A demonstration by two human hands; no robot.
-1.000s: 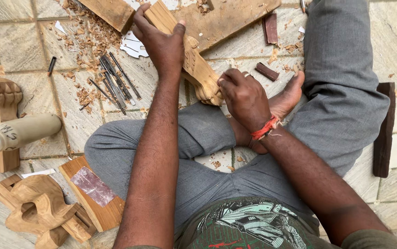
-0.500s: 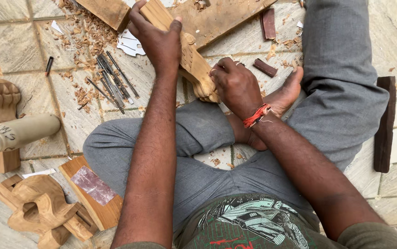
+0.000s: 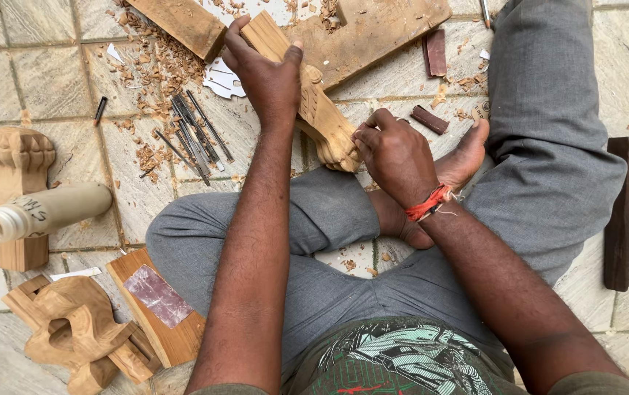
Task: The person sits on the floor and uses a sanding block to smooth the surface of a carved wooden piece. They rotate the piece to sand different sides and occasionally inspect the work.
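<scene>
Wood (image 3: 307,95) runs slantwise from my left hand (image 3: 270,77), fingers wrapped round it, down to my right hand (image 3: 395,150), fingers pinching its carved end.

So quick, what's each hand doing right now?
Left hand: closed around the carved wooden piece.
Right hand: closed at its carved lower end; any tool hidden.

- A woodcarving workplace set on a tiled stone floor (image 3: 621,66).
- Wood shavings (image 3: 150,66) lie scattered beside a row of metal chisels (image 3: 194,135).
- Carved wooden pieces (image 3: 73,333) and rough planks (image 3: 380,29) lie around.
</scene>
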